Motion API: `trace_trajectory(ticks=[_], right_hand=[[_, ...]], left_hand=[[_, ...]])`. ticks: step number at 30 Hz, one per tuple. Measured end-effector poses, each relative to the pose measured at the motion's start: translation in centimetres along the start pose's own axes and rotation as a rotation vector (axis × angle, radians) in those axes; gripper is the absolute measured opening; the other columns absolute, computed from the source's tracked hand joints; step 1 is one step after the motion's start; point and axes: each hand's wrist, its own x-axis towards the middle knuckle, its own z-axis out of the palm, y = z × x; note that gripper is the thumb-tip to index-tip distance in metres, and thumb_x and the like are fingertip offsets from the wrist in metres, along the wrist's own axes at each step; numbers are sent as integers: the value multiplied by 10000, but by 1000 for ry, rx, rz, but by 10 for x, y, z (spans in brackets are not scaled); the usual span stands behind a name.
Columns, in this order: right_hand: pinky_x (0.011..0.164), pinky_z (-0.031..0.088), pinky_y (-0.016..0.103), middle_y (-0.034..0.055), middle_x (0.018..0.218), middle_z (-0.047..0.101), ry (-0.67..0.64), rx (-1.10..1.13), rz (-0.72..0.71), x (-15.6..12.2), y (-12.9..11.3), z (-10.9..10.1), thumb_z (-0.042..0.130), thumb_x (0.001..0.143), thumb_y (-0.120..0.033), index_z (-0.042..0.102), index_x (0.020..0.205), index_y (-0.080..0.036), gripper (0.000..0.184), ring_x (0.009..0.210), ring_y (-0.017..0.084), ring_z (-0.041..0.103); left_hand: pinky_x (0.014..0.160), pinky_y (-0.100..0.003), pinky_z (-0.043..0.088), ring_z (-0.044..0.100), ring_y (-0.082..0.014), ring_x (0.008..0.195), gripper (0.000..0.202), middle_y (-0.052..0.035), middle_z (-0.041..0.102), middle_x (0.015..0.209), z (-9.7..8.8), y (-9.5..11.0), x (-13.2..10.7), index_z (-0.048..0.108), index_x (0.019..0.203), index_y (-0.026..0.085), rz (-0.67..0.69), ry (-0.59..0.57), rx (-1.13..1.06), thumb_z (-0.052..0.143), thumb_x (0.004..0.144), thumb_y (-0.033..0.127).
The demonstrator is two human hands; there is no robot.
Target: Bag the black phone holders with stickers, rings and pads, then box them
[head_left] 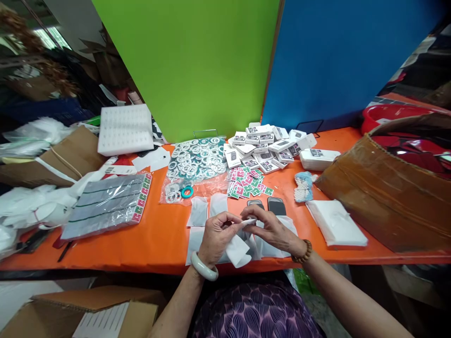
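Note:
A thin white bag point(237, 251) hangs crumpled from my left hand point(214, 237), whose thumb and fingers are closed on its upper edge. My right hand point(273, 230) pinches the same white edge, its fingertips close to those of the left. Whether anything lies inside the bag, I cannot tell. Under and around my hands, several frosted translucent bags point(199, 212) lie flat on the orange table point(155, 234). Just beyond my right hand are two dark, flat, rounded items point(276, 205), one partly hidden by the hand.
Behind lie small printed stickers point(248, 183), a heap of small white boxes point(262, 148) and a bag of white rings point(197, 159). A wrapped grey stack point(109, 204) lies left. Right are a white stack point(338, 223) and a large carton point(394, 188). Green and blue panels point(197, 65) rise behind.

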Motion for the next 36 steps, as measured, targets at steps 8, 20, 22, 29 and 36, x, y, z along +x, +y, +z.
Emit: trace_trajectory(ticks=[8,20,22,29,36], right_hand=[[506,323,226,-59,664,446,114,198,269,51,55,-13,606,751,-334,492,786,-202,179,552,92,402],[598,315,264,-43,617,470,95,-191,269,93,99,-6,584,665,-209,486,644,-188,103,622,128,418],[640,338,281,-27,660,486,124,-245,247,90,94,-5,575,682,-188,501,676,-189,74,654,143,431],[743,406,315,51,910,567,209,-202,142,40,30,8,549,839,-333,549,922,-195,161,829,188,516],[548,351,240,-44,637,477,50,330,391,-2,3,32,657,734,-538,537,768,-187,372,571,105,433]], left_hand=[[659,-222,445,590,-122,708,242,-23,682,810,-16,-24,-5,681,805,159,-110,266,-98,760,658,334],[561,-200,392,530,-96,622,346,-25,663,739,-17,-36,-13,645,779,131,-262,290,-185,776,623,410],[580,-202,399,530,-97,637,342,-26,661,742,-15,-38,-11,644,776,129,-262,297,-198,772,625,407],[657,-232,432,552,-113,677,264,-8,642,731,-6,-46,-3,639,839,140,-209,360,-210,693,705,361],[785,-263,445,595,-152,808,170,-22,661,820,11,-41,2,662,846,161,-16,346,79,637,771,311]])
